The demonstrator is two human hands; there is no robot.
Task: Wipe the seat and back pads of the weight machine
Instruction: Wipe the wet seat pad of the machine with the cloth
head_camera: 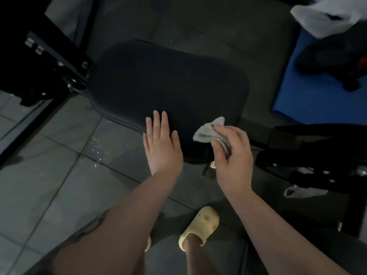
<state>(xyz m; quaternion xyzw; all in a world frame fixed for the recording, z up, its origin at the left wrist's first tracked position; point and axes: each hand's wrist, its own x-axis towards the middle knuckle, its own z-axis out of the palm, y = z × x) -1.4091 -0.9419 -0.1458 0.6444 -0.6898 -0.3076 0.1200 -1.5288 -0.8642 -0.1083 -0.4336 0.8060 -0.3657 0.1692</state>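
Note:
A wide black ribbed pad [168, 82] of the weight machine fills the middle of the view. My left hand [161, 143] lies flat on the pad's near edge, fingers spread, holding nothing. My right hand [231, 155] hovers at the pad's near right corner, closed on a crumpled grey cloth [210, 132] that sticks out to the left of my thumb. The cloth touches or nearly touches the pad surface.
Black machine frame with bolts [45, 62] stands at the left, and more black frame [309, 155] at the right. A blue mat [309, 92] lies far right with a white bag [325, 16] above it. Wet spots [99, 147] glisten on the grey tiles. My yellow slipper [200, 227] is below.

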